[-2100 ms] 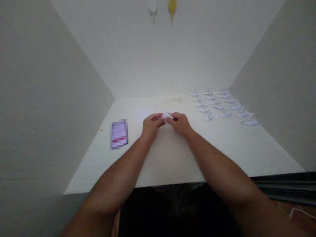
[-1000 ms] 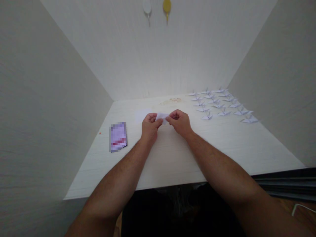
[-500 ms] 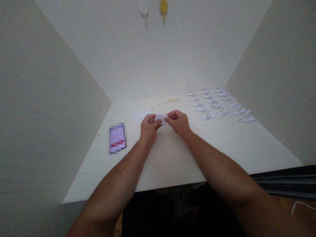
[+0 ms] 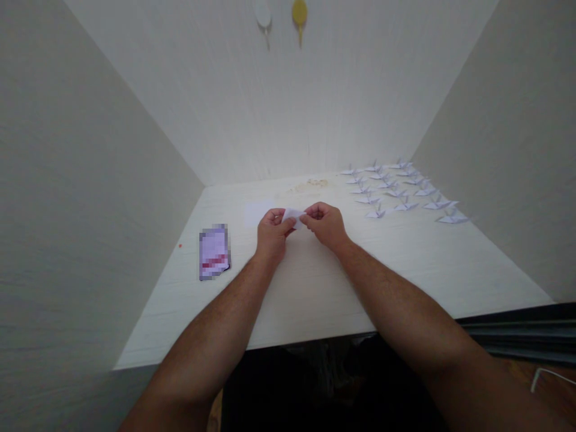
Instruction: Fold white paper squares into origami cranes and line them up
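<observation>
The left hand and right hand pinched 1 small white paper between them, over the table; paper birds stood in rows on the right.

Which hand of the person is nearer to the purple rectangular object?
Left. The left hand is to the right of the purple rectangular object and a little farther back; the right hand is farther right, beyond the left hand.
</observation>
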Available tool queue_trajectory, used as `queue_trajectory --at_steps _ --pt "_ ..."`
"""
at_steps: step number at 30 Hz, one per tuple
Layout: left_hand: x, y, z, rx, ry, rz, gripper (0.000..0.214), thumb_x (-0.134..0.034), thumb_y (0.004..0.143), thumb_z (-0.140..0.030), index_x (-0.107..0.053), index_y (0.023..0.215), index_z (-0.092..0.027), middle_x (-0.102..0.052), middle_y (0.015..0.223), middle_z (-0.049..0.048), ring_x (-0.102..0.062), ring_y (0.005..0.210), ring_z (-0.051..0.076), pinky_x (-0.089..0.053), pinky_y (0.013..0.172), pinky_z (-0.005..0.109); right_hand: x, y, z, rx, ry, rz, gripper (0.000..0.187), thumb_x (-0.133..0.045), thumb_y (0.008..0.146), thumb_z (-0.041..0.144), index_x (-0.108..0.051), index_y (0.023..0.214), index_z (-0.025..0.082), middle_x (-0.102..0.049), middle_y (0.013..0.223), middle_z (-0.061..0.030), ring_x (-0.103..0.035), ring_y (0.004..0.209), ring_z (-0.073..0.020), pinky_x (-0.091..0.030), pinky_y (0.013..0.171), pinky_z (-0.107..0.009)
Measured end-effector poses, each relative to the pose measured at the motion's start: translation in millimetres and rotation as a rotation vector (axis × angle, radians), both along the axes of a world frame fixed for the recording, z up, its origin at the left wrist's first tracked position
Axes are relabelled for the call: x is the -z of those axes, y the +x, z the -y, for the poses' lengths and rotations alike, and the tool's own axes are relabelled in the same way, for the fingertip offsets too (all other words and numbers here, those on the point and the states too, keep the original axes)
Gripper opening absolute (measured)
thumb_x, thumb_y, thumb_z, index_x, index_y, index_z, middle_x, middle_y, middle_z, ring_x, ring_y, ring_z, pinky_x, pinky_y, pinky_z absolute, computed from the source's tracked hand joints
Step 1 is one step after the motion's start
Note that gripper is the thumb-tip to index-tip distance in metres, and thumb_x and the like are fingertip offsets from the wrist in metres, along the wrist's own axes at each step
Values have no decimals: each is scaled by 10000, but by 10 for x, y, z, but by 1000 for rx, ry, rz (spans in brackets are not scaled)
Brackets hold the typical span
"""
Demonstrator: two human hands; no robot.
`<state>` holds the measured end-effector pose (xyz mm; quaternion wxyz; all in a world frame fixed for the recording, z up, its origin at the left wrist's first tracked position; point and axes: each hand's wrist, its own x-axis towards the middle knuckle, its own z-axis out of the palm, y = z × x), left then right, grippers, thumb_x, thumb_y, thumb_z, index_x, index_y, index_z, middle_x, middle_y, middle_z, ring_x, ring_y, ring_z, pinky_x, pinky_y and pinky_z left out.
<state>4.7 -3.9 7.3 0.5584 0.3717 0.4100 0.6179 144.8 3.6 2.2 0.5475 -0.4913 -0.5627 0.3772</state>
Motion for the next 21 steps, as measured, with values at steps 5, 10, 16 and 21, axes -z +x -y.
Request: queue_trajectory --at_steps 5,10,16,21 --pt "6 4 1 -10 9 6 397 -825 533 -211 -557 826 -186 -669 715 -36 -631 648 112 -520 659 261 -22 5 16 -12 -10 38 199 -711 696 367 -636 738 188 -646 633 10 -581 580 -126 -461 558 -253" --pt "13 -5 -11 -19 -13 -22 387 -823 530 -202 -575 827 -177 -674 708 -20 -626 625 118 -511 640 265 -48 23 19 -54 -35 62 186 -698 698 355 -621 723 188 -626 598 19 -557 531 -117 -428 506 -242" --pt "9 -9 -4 2 -12 -52 349 -823 541 -208 -600 807 -171 -671 718 -11 -609 609 115 -487 607 252 -67 44 22 -81 -50 81 174 -689 702 348 -635 747 188 -622 585 22 -545 513 -115 -418 498 -245" --pt "27 -11 -8 5 -18 -84 319 -844 551 -259 -630 766 -163 -659 705 -2 -597 605 115 -485 580 248 -80 50 33 -41 -26 117 184 -678 712 361 -614 676 192 -601 556 23 -524 516 -115 -406 509 -246"
